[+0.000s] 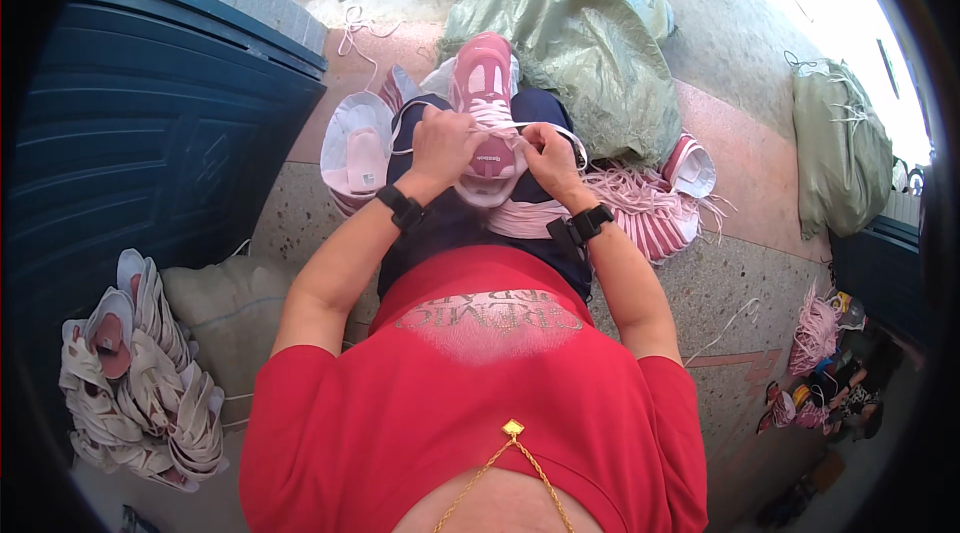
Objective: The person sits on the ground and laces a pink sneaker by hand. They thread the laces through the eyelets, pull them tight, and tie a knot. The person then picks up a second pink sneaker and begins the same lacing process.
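Observation:
A pink and white sneaker [483, 66] rests across my lap, its toe pointing away from me. White shoelaces [490, 114] cross its front. On the shoe's left side, my left hand [443, 140] is closed with its fingers at the laces. My right hand [549, 157] pinches a lace on the other side, and a loop of it curves out beyond the fingers. The exact grip of the left fingertips is partly hidden. Pale pink laces [525, 219] lie over my thigh, below the shoe.
Pink and white shoe uppers [362, 150] stand left of my knees. A striped pink pile [655, 213] lies to the right. Large green sacks [575, 33] fill the space ahead. Off-white uppers [150, 383] are heaped beside a beige sack [232, 318], near a blue door [150, 123].

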Demonstrator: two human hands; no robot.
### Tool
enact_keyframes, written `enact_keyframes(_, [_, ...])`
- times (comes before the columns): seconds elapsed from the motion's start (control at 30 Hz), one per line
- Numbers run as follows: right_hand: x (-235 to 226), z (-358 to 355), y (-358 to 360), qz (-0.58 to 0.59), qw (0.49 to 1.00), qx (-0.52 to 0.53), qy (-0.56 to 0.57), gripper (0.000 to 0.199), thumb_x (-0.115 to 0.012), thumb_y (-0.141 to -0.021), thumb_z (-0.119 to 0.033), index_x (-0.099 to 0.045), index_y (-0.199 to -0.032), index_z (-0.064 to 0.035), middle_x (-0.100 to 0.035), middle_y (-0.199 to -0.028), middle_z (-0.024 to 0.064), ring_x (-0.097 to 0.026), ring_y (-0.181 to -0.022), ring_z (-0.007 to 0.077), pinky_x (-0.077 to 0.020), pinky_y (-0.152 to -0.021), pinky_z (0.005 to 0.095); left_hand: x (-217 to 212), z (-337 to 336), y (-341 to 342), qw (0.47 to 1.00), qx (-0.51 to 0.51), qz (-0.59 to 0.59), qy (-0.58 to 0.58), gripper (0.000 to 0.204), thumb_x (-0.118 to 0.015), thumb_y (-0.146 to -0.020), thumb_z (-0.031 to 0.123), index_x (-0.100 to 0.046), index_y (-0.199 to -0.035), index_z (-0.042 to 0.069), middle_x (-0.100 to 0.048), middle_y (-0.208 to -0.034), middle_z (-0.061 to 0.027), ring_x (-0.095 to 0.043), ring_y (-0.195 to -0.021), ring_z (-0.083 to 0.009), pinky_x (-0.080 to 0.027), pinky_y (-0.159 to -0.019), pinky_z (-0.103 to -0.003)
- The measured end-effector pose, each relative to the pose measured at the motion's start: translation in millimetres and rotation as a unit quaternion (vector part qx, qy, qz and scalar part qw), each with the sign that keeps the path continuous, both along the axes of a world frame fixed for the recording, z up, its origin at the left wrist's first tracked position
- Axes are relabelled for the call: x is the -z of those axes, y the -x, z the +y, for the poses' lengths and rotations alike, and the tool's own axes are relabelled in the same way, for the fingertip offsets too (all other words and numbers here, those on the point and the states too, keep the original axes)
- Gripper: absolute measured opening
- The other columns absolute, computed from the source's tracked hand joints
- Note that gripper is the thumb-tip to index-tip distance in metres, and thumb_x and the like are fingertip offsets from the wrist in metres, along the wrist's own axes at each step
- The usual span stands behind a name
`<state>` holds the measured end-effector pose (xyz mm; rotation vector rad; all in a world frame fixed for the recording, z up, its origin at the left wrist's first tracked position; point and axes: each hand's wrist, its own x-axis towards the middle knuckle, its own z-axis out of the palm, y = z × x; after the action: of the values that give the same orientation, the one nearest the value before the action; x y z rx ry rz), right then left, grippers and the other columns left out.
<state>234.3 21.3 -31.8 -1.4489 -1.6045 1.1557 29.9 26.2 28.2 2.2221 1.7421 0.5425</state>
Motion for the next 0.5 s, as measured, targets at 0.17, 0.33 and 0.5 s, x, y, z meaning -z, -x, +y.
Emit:
enact_keyframes(0.17, [-9.6, -4.6, 1.8, -0.096, 0.983, -0.042, -0.148, 0.014, -0.059, -0.08, -0.005, -0.064, -0.094, -0.0024, -0.064, -0.082, 0.0124, -0.06, -0.074, 0.0255, -0.0476, -0.069, 0.0334, -1.8, 31.2, -9.0, 0.991, 0.092, 0.074, 0.069, 0.019, -0.064, -0.074, 0.024, -0.065, -0.072, 0.005, -0.062, -0.073, -0.013, -0.057, -0.079, -0.03, -0.048, -0.069, -0.041])
enact_keyframes(0.33, [-27.9, -3.9, 5.5, -0.284, 0.913, -0.15, -0.252, 0.018, -0.057, -0.077, -0.009, -0.063, -0.094, -0.009, -0.062, -0.087, 0.0055, -0.056, -0.089, 0.0215, -0.0415, -0.078, 0.0344, 2.3, 28.4, 1.9, 0.985, 0.151, 0.069, -0.056, 0.014, -0.062, -0.073, 0.014, -0.057, -0.069, 0.002, -0.058, -0.073, -0.015, -0.056, -0.079, -0.0326, -0.047, -0.07, -0.04])
enact_keyframes(0.5, [-33.7, -7.2, 14.1, -0.366, 0.853, -0.115, -0.354, 0.017, -0.057, -0.076, -0.013, -0.061, -0.092, -0.0092, -0.06, -0.092, 0.0053, -0.053, -0.094, 0.021, -0.0387, -0.08, 0.0341, 10.0, 40.4, -1.5, 0.982, 0.051, -0.134, 0.123, 0.015, -0.068, -0.074, 0.013, -0.058, -0.073, 0.002, -0.059, -0.071, -0.0085, -0.058, -0.07, -0.0213, -0.047, -0.062, -0.031])
